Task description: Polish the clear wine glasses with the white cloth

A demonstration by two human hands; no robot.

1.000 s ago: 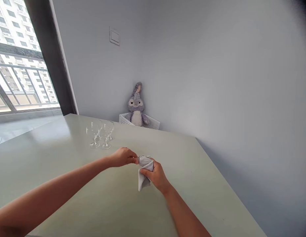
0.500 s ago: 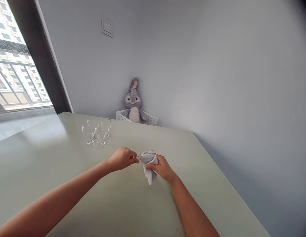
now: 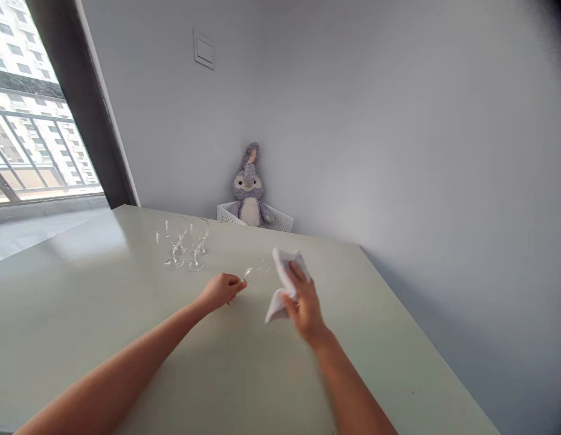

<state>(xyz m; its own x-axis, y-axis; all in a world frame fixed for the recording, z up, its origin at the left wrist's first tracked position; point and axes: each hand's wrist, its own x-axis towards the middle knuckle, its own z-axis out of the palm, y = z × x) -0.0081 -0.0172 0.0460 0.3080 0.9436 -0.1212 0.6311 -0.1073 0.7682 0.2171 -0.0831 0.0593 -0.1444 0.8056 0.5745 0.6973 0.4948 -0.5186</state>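
My left hand (image 3: 223, 291) is closed on the stem of a clear glass (image 3: 258, 272), whose bowl points right and is tilted, faint against the table. To its right, my right hand (image 3: 306, 305) holds a white cloth (image 3: 284, 275) between thumb and fingers, apart from the glass. The cloth hangs partly unfolded and is slightly blurred. Several clear stemmed glasses (image 3: 195, 264) stand upright in a group on the table, left of and beyond my left hand.
The pale green table (image 3: 244, 368) spans the lower view. Behind its far edge, a grey plush rabbit (image 3: 249, 193) sits in a white perforated basket (image 3: 284, 223). Walls rise behind and at the right; a window (image 3: 31, 121) is at the left.
My right hand has drawn the cloth off the glass, to the right and up, and the cloth has opened out. My left hand, with the glass, has shifted slightly left.
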